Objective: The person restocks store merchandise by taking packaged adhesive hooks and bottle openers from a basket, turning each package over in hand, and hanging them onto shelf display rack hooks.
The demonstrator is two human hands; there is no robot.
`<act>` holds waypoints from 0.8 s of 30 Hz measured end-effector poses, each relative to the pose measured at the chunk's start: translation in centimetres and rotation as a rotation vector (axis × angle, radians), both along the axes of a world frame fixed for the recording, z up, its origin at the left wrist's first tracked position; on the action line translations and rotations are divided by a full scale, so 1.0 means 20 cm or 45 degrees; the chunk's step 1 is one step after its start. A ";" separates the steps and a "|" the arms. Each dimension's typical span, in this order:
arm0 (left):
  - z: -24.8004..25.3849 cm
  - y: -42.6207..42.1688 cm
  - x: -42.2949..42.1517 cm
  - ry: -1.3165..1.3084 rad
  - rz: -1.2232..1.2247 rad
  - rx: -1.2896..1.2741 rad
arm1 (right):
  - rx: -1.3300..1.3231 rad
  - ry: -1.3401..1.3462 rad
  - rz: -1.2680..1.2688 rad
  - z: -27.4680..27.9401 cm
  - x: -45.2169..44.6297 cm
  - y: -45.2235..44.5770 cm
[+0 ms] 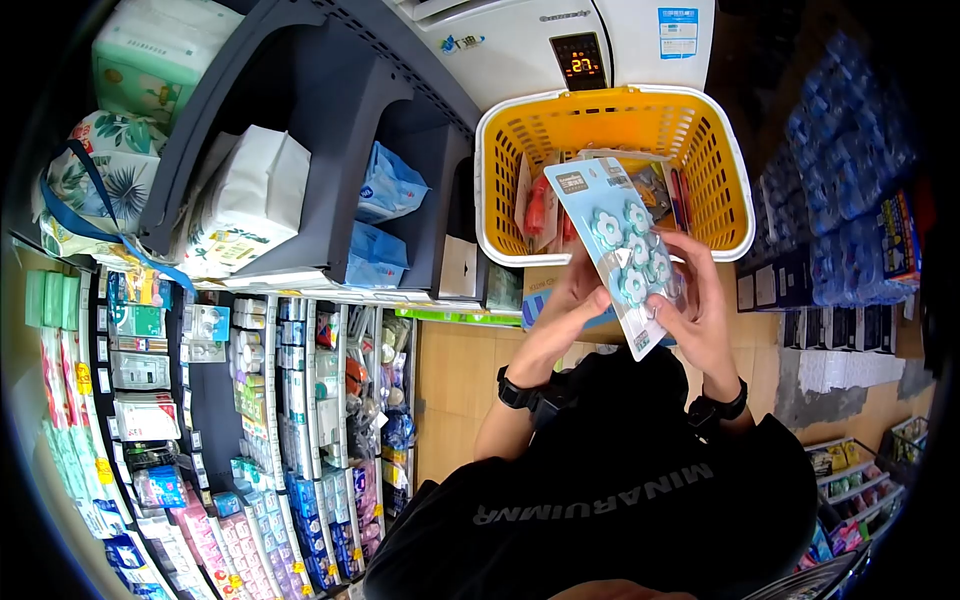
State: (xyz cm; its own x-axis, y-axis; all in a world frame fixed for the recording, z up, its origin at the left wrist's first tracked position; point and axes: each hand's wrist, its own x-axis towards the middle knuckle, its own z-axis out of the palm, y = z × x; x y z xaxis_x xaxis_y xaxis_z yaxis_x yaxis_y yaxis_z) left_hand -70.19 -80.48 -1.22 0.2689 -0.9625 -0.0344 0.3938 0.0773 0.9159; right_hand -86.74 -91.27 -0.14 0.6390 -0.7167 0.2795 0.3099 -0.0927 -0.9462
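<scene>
A light blue blister pack (606, 225) with several teal and white flower-shaped pieces is held up, tilted, over the near rim of a yellow basket (590, 127). My left hand (573, 305) grips its left edge, thumb against the card. On the other side my right hand (697, 308) holds the pack, with its thumb on the lower front and its fingers curved around the right edge. Inside the basket lie a red item (536, 207) in packaging and several other packaged things, partly hidden behind the pack.
Grey shelving (330, 110) with tissue packs (247, 200) stands at the left, above racks of small goods (255, 400). A white appliance (640, 50) is behind the basket. Wrapped bottles (850, 170) are stacked at the right.
</scene>
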 end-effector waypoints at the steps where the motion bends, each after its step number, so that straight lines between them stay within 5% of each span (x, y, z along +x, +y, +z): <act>1: -0.03 0.00 0.00 0.025 -0.081 0.042 | -0.052 0.056 -0.003 0.00 0.00 0.00; 10: -0.05 -0.05 -0.01 0.010 -0.138 0.040 | -0.064 0.169 0.047 0.02 0.01 -0.02; 12: 0.02 -0.07 -0.01 -0.102 -0.134 0.037 | -0.635 0.459 -0.132 0.05 0.00 -0.05; 13: 0.01 -0.07 0.00 -0.101 -0.133 0.037 | -0.635 0.460 -0.131 0.05 0.00 -0.05; 20: -0.01 -0.11 -0.02 -0.173 -0.026 0.151 | -0.194 0.296 0.027 0.02 -0.03 -0.05; 24: 0.00 -0.11 -0.05 -0.484 0.171 0.194 | 0.029 0.087 0.044 0.01 -0.01 -0.03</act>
State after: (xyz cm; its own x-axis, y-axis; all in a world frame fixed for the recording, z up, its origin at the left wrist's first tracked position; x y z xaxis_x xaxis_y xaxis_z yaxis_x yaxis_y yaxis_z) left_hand -71.19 -82.72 -1.20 0.4129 -0.9095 -0.0478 0.0218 -0.0426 0.9989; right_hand -86.94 -91.83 0.00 0.6805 -0.6994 0.2186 0.2475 -0.0614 -0.9669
